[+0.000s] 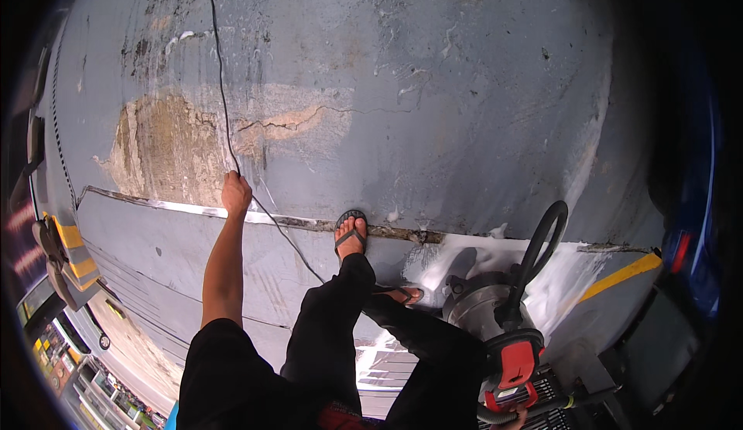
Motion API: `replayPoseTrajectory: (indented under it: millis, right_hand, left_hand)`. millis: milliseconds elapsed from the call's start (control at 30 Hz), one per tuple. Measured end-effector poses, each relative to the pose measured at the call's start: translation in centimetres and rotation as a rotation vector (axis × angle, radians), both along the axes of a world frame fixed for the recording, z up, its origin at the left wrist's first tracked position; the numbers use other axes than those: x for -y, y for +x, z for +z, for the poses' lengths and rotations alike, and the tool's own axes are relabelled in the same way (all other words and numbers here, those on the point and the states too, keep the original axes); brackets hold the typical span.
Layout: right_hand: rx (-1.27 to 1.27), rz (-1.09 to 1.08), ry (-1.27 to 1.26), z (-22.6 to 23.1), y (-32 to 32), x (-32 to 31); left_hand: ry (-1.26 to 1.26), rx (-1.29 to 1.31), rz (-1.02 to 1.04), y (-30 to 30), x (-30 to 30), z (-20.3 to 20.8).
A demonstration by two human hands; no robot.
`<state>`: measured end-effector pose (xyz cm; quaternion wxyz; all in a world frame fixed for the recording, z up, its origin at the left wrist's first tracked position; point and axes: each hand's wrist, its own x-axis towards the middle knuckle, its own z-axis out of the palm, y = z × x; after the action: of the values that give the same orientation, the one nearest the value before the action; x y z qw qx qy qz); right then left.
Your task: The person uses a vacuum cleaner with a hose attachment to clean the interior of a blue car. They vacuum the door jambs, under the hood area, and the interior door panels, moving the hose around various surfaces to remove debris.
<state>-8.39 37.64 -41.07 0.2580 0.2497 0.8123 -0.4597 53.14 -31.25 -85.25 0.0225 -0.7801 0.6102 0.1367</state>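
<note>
My left hand point(235, 193) is stretched out ahead, closed around a thin black hose or cord point(220, 89) that runs away across the wet grey concrete. My right hand point(514, 418) shows only as fingertips at the bottom edge, under a red and black machine point(512, 368) with a thick black hose loop point(542, 244); the hand seems to hold it. My legs in black trousers and flip-flops point(350, 232) step forward over a crack in the floor.
White foam point(472, 256) lies on the sloped grey ramp beside a round metal canister point(474, 306). A yellow painted stripe point(619, 277) runs at right, next to a blue vehicle point(693, 198). Metal grating point(551, 390) sits at the bottom right. Shelves and yellow steps stand at left.
</note>
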Motion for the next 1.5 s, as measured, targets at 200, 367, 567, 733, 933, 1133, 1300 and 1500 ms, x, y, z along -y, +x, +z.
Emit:
replayPoseTrajectory:
  millis: [200, 367, 567, 733, 933, 1133, 1300, 1500]
  right_hand:
    - [0.11, 0.032, -0.118, 0.4, 1.3, 0.6]
    - [0.187, -0.005, -0.187, 3.4, 3.7, 0.9]
    - [0.258, -0.067, -0.193, 8.2, 5.0, 2.8]
    - [0.274, -0.016, -0.037, 8.6, 4.4, 4.5]
    - [0.272, 0.024, -0.162, 7.7, 4.8, 5.2]
    - [0.246, -0.058, -0.161, 11.4, 5.0, 5.1]
    - [0.165, -0.117, -0.178, 14.3, 6.0, 3.8]
    - [0.184, -0.219, -0.057, 15.8, 5.9, 1.5]
  left_hand:
    - [-0.295, -0.13, 0.055, 8.5, -10.7, 32.9]
    - [-0.294, 0.057, 0.175, 14.3, -34.1, 64.0]
    - [0.392, 0.206, 0.561, 11.7, -64.4, 86.2]
    - [0.758, 0.258, 0.709, 9.7, -75.4, 93.6]
    - [0.888, 0.329, 0.657, 12.6, -77.6, 98.1]
    - [0.583, 0.145, 0.302, 15.3, -62.8, 88.3]
    - [0.06, -0.099, 0.094, 8.5, -39.6, 83.1]
    - [-0.235, -0.252, -0.016, -5.4, -19.0, 87.6]
